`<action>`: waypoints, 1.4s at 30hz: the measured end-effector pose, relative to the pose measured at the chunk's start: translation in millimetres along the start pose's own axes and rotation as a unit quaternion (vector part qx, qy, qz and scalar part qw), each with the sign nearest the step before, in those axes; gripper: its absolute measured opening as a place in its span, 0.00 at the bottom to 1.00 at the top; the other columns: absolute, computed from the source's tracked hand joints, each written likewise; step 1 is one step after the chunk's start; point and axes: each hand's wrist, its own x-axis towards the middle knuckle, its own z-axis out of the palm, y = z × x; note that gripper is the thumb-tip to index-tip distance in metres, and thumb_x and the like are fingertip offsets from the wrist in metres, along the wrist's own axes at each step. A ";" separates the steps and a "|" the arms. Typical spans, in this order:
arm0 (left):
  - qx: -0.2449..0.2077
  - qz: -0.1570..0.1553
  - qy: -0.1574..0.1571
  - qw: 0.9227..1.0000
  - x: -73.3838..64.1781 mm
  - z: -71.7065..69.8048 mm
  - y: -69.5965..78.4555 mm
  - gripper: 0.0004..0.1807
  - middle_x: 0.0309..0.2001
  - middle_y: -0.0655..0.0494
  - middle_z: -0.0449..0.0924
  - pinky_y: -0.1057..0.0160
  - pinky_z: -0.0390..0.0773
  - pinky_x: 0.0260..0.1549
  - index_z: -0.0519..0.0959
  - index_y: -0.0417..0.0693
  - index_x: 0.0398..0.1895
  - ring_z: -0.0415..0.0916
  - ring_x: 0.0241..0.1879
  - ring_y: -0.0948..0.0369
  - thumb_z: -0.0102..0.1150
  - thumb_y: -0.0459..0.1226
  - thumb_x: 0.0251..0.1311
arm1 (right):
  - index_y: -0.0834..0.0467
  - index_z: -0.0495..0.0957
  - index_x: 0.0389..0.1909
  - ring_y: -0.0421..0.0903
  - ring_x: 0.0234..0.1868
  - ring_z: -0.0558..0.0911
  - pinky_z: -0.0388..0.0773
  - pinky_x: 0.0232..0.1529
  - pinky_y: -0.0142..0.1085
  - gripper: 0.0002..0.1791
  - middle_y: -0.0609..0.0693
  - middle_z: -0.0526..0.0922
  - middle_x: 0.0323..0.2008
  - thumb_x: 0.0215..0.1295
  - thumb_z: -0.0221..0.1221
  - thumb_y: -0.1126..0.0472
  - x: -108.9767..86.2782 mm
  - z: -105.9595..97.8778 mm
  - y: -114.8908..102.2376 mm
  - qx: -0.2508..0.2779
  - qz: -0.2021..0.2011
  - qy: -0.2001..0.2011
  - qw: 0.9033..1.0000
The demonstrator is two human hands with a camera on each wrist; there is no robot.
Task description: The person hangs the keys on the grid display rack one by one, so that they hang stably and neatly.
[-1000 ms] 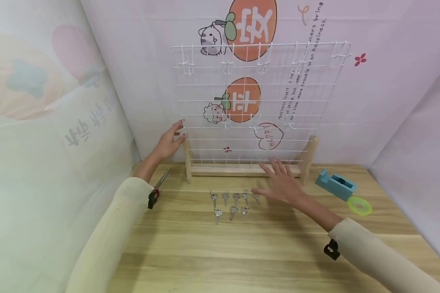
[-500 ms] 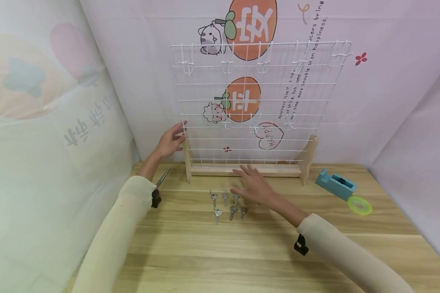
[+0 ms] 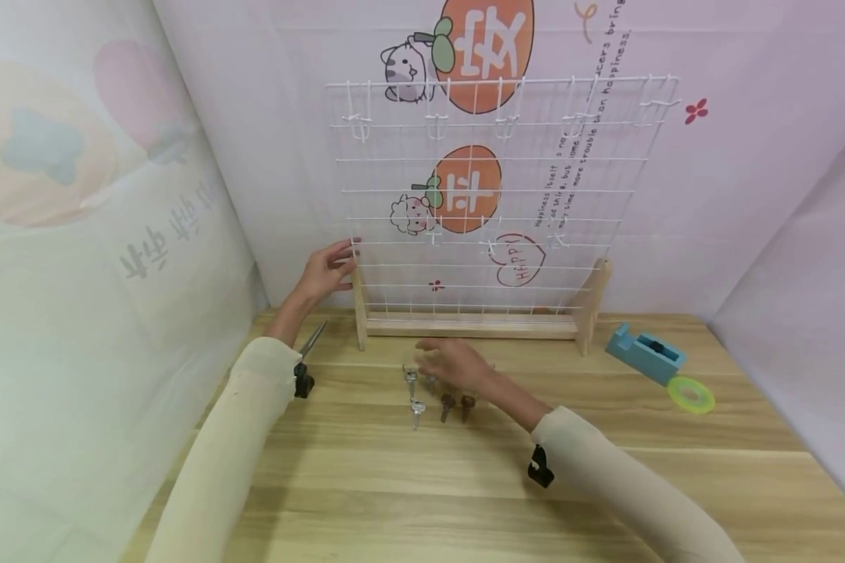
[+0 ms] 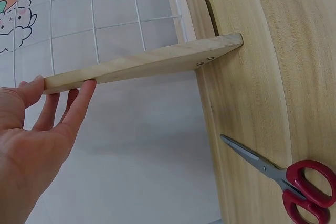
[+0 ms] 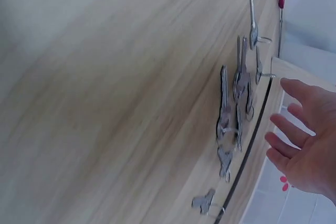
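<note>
Pale wood-grain desk (image 3: 366,500): one-sided grip

White wire-grid rack with wooden frame (image 3: 479,328) stands at the back. Its pale wooden left upright (image 4: 152,64) is pinched by the left hand (image 3: 324,274). Right hand (image 3: 454,364) is released, fingers loosely extended. Red-handled metal scissors (image 4: 277,173) lie near the left upright. Silver metal keys (image 5: 242,80) lie before the rack, beneath and beside the right hand.

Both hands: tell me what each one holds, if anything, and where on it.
The left hand holds the pale wooden side board of the white wire rack by its upper end. The right hand, near the silver metal keys, holds nothing.
</note>
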 end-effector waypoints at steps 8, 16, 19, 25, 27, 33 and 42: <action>-0.014 -0.001 0.003 1.000 1.1 0.1 -3.3 0.27 0.74 0.39 0.68 0.39 0.80 0.60 0.69 0.47 0.77 0.67 0.72 0.42 0.51 0.28 0.78 | 0.64 0.84 0.55 0.49 0.45 0.89 0.88 0.47 0.38 0.17 0.55 0.90 0.45 0.67 0.70 0.63 8.6 12.6 -7.6 0.005 0.004 -0.012 1.000; -0.016 0.006 -0.010 1.000 4.4 2.9 -1.8 0.27 0.74 0.39 0.67 0.40 0.79 0.61 0.68 0.48 0.78 0.67 0.72 0.42 0.50 0.29 0.79 | 0.61 0.88 0.47 0.43 0.35 0.88 0.86 0.35 0.32 0.10 0.52 0.91 0.37 0.67 0.70 0.65 17.8 11.6 -14.7 0.000 0.022 -0.012 1.000; -0.018 0.004 -0.019 1.000 4.6 2.8 -0.7 0.28 0.75 0.39 0.65 0.40 0.78 0.63 0.66 0.49 0.79 0.65 0.73 0.42 0.49 0.29 0.79 | 0.61 0.88 0.47 0.42 0.34 0.88 0.85 0.33 0.30 0.09 0.52 0.91 0.36 0.67 0.69 0.66 19.0 9.7 -15.3 -0.002 0.022 -0.012 1.000; -0.016 -0.006 -0.018 1.000 3.7 0.4 0.8 0.28 0.76 0.42 0.65 0.40 0.79 0.62 0.67 0.51 0.79 0.65 0.73 0.43 0.49 0.29 0.79 | 0.63 0.88 0.46 0.44 0.33 0.87 0.85 0.32 0.30 0.08 0.54 0.90 0.35 0.68 0.68 0.70 21.1 2.3 -16.2 0.008 -0.020 -0.006 1.000; -0.018 -0.011 -0.017 1.000 3.3 -0.9 1.2 0.28 0.76 0.42 0.65 0.40 0.79 0.62 0.67 0.51 0.79 0.65 0.73 0.43 0.49 0.29 0.79 | 0.63 0.88 0.46 0.44 0.32 0.87 0.84 0.31 0.29 0.09 0.55 0.90 0.34 0.67 0.67 0.71 22.4 -0.8 -16.6 0.014 -0.039 -0.005 0.999; -0.026 -0.026 -0.018 0.999 1.1 -4.2 -1.4 0.28 0.77 0.42 0.63 0.42 0.78 0.63 0.66 0.50 0.79 0.64 0.74 0.44 0.48 0.29 0.79 | 0.64 0.88 0.48 0.47 0.31 0.89 0.80 0.26 0.27 0.10 0.55 0.91 0.34 0.68 0.65 0.72 29.0 -14.3 -24.3 0.026 -0.083 -0.004 0.996; -0.030 -0.022 -0.023 0.999 -1.4 -5.9 -3.6 0.27 0.77 0.41 0.64 0.39 0.77 0.64 0.66 0.48 0.79 0.64 0.74 0.43 0.48 0.28 0.79 | 0.62 0.88 0.49 0.42 0.33 0.87 0.80 0.28 0.29 0.10 0.52 0.91 0.35 0.69 0.66 0.70 44.8 -53.5 -58.3 0.035 -0.098 0.011 0.995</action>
